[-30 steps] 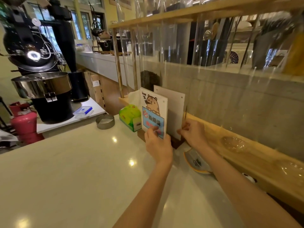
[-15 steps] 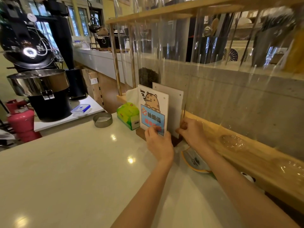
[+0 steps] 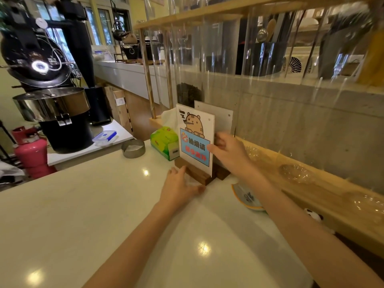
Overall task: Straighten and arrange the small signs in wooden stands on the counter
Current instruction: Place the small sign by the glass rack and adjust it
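Note:
A sign with a cartoon tiger and a blue panel (image 3: 195, 138) stands upright in a dark wooden stand (image 3: 195, 173) on the white counter (image 3: 83, 215). Behind it a second plain white sign (image 3: 222, 117) stands in its own wooden stand (image 3: 222, 173). My right hand (image 3: 230, 152) pinches the tiger sign's right edge, thumb on the front. My left hand (image 3: 178, 188) lies flat on the counter, fingers spread, touching the front of the tiger sign's stand.
A green tissue box (image 3: 164, 142) sits left of the signs and a round metal tin (image 3: 133, 148) further left. A small dish (image 3: 247, 196) lies right of the stands. A wooden ledge (image 3: 311, 183) and clear panels run along the right.
My left hand has let go of the tiger sign's lower front and dropped to the stand's base. My right hand has moved from behind the signs to the tiger sign's right edge.

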### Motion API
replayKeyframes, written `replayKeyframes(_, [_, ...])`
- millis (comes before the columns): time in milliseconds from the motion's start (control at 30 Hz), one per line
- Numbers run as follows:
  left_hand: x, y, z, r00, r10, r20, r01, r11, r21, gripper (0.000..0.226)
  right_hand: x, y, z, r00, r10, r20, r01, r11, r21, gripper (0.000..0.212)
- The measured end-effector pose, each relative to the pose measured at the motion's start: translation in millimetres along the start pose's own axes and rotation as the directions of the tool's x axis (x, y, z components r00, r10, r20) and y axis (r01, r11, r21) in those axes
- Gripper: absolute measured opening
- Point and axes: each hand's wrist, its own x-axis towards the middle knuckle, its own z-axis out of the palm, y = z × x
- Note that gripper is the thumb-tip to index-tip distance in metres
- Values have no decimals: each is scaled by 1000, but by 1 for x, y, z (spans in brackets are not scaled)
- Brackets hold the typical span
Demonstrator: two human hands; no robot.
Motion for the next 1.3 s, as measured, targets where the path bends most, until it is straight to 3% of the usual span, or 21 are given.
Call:
replayKeyframes(67, [3, 0, 4, 1000, 6, 13, -7, 998, 59, 83, 3, 4, 5, 1000, -7, -21, 5, 998, -60, 30])
replayKeyframes(167, [8, 4, 10, 999, 40, -30, -40, 999, 17, 80, 6, 8, 7, 999, -25, -36, 20, 992, -125, 27])
replayKeyframes(400, [18, 4, 14, 999, 34, -33, -34, 999, 15, 70, 7, 4, 2, 1000, -4, 10, 5, 997, -73, 26])
replayKeyframes(1300, [8, 9, 29, 998, 0, -61, -4, 997, -73, 70, -3, 3, -12, 999, 33, 43, -32, 999, -34, 23])
